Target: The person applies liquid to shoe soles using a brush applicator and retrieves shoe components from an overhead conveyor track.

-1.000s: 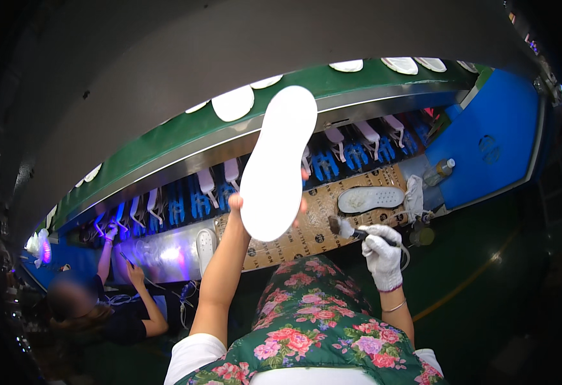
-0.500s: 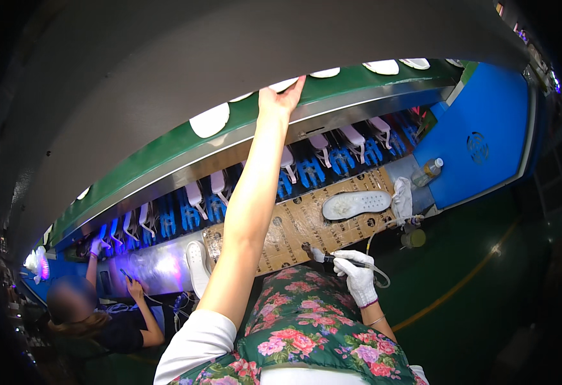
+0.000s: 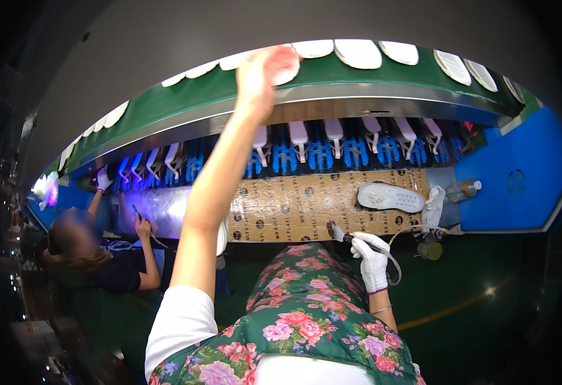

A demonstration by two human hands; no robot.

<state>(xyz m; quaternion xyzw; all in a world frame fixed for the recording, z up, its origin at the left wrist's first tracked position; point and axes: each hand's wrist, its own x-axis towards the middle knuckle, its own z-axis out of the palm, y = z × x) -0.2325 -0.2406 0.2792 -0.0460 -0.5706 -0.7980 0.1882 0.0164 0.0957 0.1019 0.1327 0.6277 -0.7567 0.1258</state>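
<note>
My bare left hand (image 3: 261, 74) reaches up to the green conveyor belt (image 3: 332, 83), over a white shoe sole (image 3: 287, 76). Its fingers are smeared by motion, so their grip on the sole cannot be made out. My right hand (image 3: 372, 263), in a white glove, is closed around a dark-handled brush (image 3: 337, 232) with a thin tube running from it. The brush's bristles are at the near edge of the cardboard-covered bench (image 3: 287, 202). A grey-white sole (image 3: 391, 197) with small holes lies on the right of the bench.
More white soles (image 3: 358, 54) line the belt beneath a dark overhang. Under it, pinkish soles (image 3: 299, 133) hang by blue holders. A bottle (image 3: 464, 189) and white cloth (image 3: 433, 204) sit at the bench's right. A co-worker (image 3: 111, 266) works at left.
The view has tilted and shifted, showing more of the belt and its soles. My left hand has moved along the belt edge and blurs. My right hand keeps hold of the brush.
</note>
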